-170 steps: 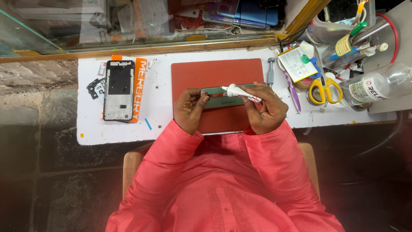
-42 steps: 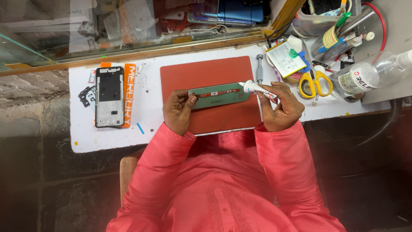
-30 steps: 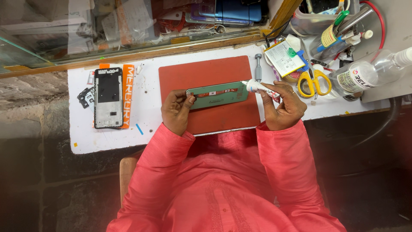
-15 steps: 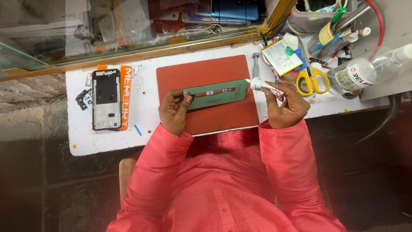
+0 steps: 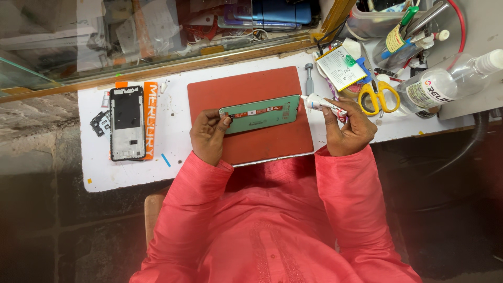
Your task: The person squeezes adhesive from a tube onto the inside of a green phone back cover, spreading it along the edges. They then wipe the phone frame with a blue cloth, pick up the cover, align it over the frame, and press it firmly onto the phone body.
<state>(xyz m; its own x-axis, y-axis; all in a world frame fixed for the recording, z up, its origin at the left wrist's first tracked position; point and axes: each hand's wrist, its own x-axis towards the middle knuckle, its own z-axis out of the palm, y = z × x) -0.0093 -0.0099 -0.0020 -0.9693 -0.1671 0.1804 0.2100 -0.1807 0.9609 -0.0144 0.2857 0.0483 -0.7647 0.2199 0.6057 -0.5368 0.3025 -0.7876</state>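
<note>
Left hand (image 5: 208, 135) pinched the near end of the green phone panel (image 5: 260, 113), fingers closed on its edge, panel lying flat on the red mat (image 5: 251, 149) mid tabletop (image 5: 131, 170). Right hand (image 5: 350, 131) gripped a small white glue tube (image 5: 320, 103), nozzle touching the panel's far end. Risk: too hard a squeeze would likely flood glue over the orange flex strip (image 5: 255, 111); loose pinch could let the panel slide off line. Scissors (image 5: 378, 97) and battery (image 5: 341, 68) sat just beside.
</note>
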